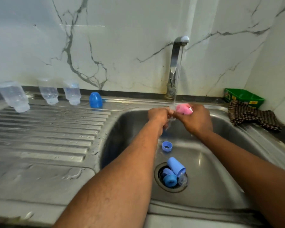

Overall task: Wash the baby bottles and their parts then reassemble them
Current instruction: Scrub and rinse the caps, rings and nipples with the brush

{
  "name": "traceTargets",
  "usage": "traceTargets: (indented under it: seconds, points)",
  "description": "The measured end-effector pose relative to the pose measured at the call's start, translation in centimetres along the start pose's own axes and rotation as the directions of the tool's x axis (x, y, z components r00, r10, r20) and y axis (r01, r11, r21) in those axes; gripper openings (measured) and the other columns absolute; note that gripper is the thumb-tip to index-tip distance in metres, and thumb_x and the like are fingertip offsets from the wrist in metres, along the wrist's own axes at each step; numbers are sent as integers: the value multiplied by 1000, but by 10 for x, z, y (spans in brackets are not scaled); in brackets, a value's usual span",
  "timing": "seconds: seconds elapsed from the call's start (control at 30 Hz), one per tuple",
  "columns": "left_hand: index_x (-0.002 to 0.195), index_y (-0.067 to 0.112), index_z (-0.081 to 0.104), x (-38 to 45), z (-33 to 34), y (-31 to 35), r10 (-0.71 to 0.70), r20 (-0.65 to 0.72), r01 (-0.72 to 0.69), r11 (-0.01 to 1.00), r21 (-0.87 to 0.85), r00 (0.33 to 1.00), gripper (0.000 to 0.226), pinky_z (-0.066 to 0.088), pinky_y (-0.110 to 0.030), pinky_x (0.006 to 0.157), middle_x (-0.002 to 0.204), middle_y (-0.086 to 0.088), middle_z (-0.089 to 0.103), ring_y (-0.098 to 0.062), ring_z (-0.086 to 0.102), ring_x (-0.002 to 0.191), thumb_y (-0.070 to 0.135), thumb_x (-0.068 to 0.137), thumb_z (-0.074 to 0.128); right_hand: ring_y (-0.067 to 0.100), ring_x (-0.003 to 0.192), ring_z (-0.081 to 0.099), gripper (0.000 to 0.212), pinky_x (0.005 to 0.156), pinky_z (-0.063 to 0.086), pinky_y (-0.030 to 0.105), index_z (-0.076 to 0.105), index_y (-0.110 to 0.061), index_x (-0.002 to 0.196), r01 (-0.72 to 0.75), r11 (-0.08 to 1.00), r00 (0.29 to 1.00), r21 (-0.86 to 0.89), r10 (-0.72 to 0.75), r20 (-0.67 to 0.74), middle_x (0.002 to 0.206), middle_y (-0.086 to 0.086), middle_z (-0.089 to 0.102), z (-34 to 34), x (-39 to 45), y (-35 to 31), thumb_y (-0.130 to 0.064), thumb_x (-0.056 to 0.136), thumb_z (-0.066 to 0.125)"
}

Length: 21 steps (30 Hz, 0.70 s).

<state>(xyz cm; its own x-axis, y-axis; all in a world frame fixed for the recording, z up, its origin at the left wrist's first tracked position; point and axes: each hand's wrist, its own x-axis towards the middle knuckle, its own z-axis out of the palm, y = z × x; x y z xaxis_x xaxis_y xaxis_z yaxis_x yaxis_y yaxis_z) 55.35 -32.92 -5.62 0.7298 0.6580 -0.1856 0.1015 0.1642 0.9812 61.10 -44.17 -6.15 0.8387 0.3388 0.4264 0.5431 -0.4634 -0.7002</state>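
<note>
Far left on the ribbed drainboard [44, 129]: three clear baby bottles upside down in a row along the back edge, the first bottle [13, 96] tilted and nearest the corner, the second bottle [48, 92] and third bottle [72, 92] close together. Just right of them, a blue dome cap [95, 99] standing on its open end, apart from the bottles.

Next, over the back of the sink [220, 170]: left hand [159, 115] with fingers curled tight under the falling water [178, 71], pinching something small that cannot be made out. Touching it fingertip to fingertip, right hand [196, 119], fingers curled round a pink sponge [184, 109] held just under the stream. Behind, a chrome tap [175, 63] rising from the back ledge against the marble wall [130, 38].

Down in the basin, below the hands: a light blue screw ring [167, 146] lying open side up on the sink floor. Nearer the front, over the drain [170, 177]: a light blue cup-shaped cap [176, 166] on its side, a darker blue ring [170, 181] beside it, and a clear teat [182, 179] touching both.

Far right on the counter: a dark checked cloth [252, 116] crumpled by the sink rim, and behind it a green tray [243, 96] in the corner.
</note>
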Motion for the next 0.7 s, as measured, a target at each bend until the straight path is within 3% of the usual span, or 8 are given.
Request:
traceTargets:
  seconds: [0.13, 0.23, 0.3, 0.37, 0.47, 0.53, 0.63, 0.7]
  points:
    - [100, -2, 71, -11, -31, 8, 87, -60, -72, 973, 219, 994, 21, 42, -21, 43, 90, -17, 72, -21, 56, 51, 9, 83, 69, 30, 99, 63, 53, 80, 50, 39, 54, -16, 119, 114, 991, 983, -75, -101, 156, 111, 8, 69, 1, -23, -34, -55, 85, 65]
    - [97, 2, 73, -26, -71, 27, 289, -11, -234, 795, 560, 957, 17, 51, -30, 56, 98, -20, 72, -33, 69, 80, 15, 87, 68, 34, 95, 61, 35, 79, 47, 44, 28, -18, 112, 212, 975, 924, -64, -178, 340, 107, 11, 63, 5, -38, -66, -36, 94, 53]
    - [92, 4, 74, -35, -110, 34, 405, 32, -307, 636, 707, 914, 17, 46, -31, 66, 95, -18, 72, -32, 68, 91, 20, 87, 68, 33, 91, 61, 29, 78, 48, 45, 29, -17, 107, 287, 957, 883, -41, -247, 399, 100, 11, 60, 12, -48, -89, -30, 93, 51]
    - [88, 8, 74, -42, -154, 38, 460, 47, -335, 570, 750, 887, 14, 47, -30, 69, 87, -11, 70, -28, 68, 89, 22, 87, 71, 29, 87, 59, 28, 73, 46, 41, 36, -13, 107, 345, 939, 855, -2, -313, 413, 95, 8, 58, 22, -58, -115, -23, 91, 57]
    - [89, 17, 75, -46, -219, 45, 539, -21, -328, 542, 774, 842, 22, 54, -35, 76, 89, -1, 73, -21, 68, 85, 39, 85, 73, 25, 88, 54, 31, 70, 39, 34, 46, -14, 112, 441, 897, 804, 34, -411, 430, 101, 7, 59, 45, -72, -150, -15, 87, 64]
    - [98, 20, 74, -46, -255, 50, 565, -101, -277, 544, 792, 819, 31, 51, -33, 78, 99, 6, 71, -15, 65, 88, 48, 85, 70, 27, 95, 56, 35, 73, 41, 33, 48, -19, 116, 527, 850, 746, 26, -477, 465, 109, 7, 61, 66, -78, -168, -21, 86, 66]
    - [108, 21, 71, -42, -295, 52, 584, -227, -200, 575, 793, 779, 33, 44, -29, 78, 114, 2, 70, -18, 65, 97, 45, 87, 69, 27, 107, 56, 39, 86, 48, 40, 49, -26, 126, 610, 790, 700, -57, -505, 505, 122, 5, 57, 96, -85, -186, -32, 89, 62]
    - [113, 23, 71, -36, -309, 50, 579, -236, -187, 576, 796, 780, 33, 42, -28, 78, 120, 2, 70, -18, 65, 103, 44, 88, 68, 26, 109, 56, 39, 87, 49, 40, 52, -27, 129, 604, 793, 707, -77, -489, 510, 122, 4, 57, 112, -86, -194, -34, 92, 60]
